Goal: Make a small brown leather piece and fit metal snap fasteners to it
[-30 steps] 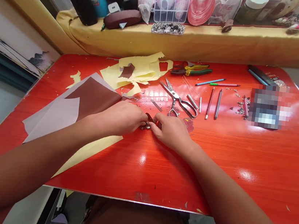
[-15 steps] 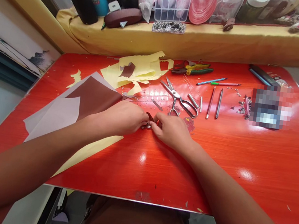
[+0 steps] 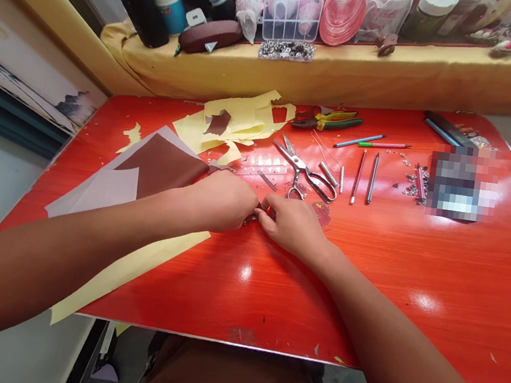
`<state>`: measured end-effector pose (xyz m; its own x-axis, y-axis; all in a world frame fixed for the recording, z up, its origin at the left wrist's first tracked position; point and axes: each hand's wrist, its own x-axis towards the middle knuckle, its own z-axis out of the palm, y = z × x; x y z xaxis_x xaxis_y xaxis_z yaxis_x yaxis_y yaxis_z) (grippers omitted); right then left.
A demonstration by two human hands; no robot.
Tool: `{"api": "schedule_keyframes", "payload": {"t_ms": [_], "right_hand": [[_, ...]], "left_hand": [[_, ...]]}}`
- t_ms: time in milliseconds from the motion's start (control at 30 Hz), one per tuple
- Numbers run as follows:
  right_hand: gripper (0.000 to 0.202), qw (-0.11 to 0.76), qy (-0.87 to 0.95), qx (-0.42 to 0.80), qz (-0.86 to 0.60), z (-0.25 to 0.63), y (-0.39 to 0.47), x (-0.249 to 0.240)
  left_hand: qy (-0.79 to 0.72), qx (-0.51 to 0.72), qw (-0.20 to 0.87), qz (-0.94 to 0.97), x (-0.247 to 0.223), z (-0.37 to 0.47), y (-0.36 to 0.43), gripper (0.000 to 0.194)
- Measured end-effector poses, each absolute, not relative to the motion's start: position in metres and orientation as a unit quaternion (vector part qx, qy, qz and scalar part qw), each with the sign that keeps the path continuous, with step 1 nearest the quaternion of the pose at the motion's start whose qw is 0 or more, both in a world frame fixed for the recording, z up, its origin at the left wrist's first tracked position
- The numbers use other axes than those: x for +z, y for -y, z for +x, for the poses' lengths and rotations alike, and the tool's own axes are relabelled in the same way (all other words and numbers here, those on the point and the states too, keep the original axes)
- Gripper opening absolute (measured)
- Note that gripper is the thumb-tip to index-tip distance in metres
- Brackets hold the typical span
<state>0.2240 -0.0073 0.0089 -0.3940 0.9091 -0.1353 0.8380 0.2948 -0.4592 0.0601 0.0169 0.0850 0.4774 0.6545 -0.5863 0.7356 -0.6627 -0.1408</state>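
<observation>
My left hand [image 3: 234, 202] and my right hand [image 3: 296, 223] meet over the middle of the table, fingers closed. Between their fingertips is a small dark brown strip [image 3: 260, 205], possibly leather, mostly covered by the fingers. Shiny metal bits [image 3: 250, 218] show just under the fingertips; whether they are fixed to the strip I cannot tell. Close behind my hands lie scissors [image 3: 303, 166] with open blades and a narrow brown strip [image 3: 267, 180]. Under and beside my left forearm are brown sheet material [image 3: 160, 163] and a long yellow sheet [image 3: 131, 279].
Yellow paper scraps [image 3: 241, 117] and pliers [image 3: 328, 121] lie toward the back of the red table [image 3: 305, 311]. Two short metal rods [image 3: 329, 174], several pens and pencils [image 3: 372, 179], and small metal rings [image 3: 410, 185] are to the right. A divided clear box [image 3: 291, 20] stands on the ledge.
My left hand has rolled over and shifted slightly right and down, covering more of the brown strip. My left forearm has lifted off part of the yellow sheet. My right hand has barely moved.
</observation>
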Motion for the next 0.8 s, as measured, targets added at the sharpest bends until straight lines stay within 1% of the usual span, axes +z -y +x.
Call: {"api": "schedule_keyframes", "payload": {"t_ms": [133, 300, 500, 700, 800], "right_hand": [[0.024, 0.094, 0.798, 0.263, -0.535, 0.227, 0.006, 0.010], [0.024, 0.101, 0.798, 0.263, -0.533, 0.228, 0.006, 0.011], [0.024, 0.100, 0.798, 0.263, -0.533, 0.229, 0.006, 0.013], [0.028, 0.102, 0.798, 0.276, -0.525, 0.233, 0.006, 0.015], [0.028, 0.102, 0.801, 0.276, -0.521, 0.234, 0.005, 0.014]], "left_hand": [[-0.409, -0.332, 0.072, 0.847, 0.089, 0.069, -0.018, 0.017], [-0.384, -0.340, 0.062, 0.856, 0.096, 0.072, -0.016, 0.021], [-0.370, -0.359, 0.069, 0.854, 0.101, 0.076, -0.014, 0.021], [-0.391, -0.352, 0.057, 0.848, 0.097, 0.083, -0.011, 0.018], [-0.413, -0.326, 0.053, 0.849, 0.094, 0.088, -0.010, 0.019]]}}
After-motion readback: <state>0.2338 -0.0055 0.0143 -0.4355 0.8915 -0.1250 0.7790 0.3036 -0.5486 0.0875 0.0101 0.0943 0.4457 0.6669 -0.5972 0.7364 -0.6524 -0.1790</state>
